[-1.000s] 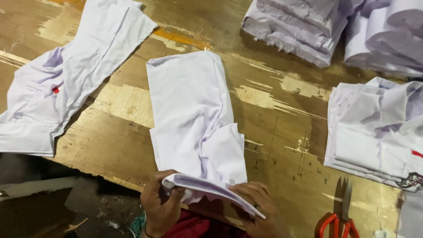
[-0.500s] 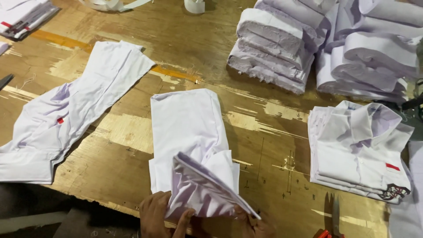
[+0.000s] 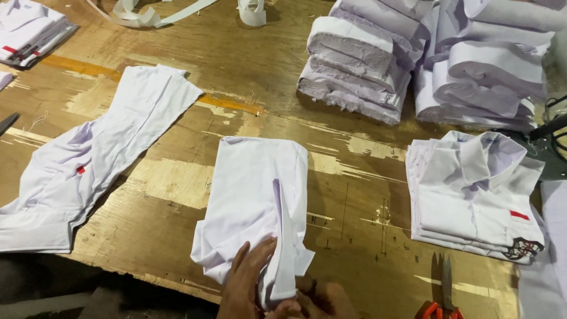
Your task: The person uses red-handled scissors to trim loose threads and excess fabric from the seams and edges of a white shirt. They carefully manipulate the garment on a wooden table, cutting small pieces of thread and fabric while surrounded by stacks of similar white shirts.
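Since half a second ago the raised bottom flap has come down onto the white shirt [image 3: 260, 201] mid-table [image 3: 177, 183], left hand [image 3: 245, 283] flat on it, right hand [image 3: 325, 298] pinching the hem at 6 o'clock, so it's looking mostly folded, stack [image 3: 472, 207] at 3 o'clock.

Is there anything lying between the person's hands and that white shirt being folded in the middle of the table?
Nothing visible does. The left hand rests flat on the white shirt, and the right hand grips its lower edge. The scissors and the folded stack lie off to the right.
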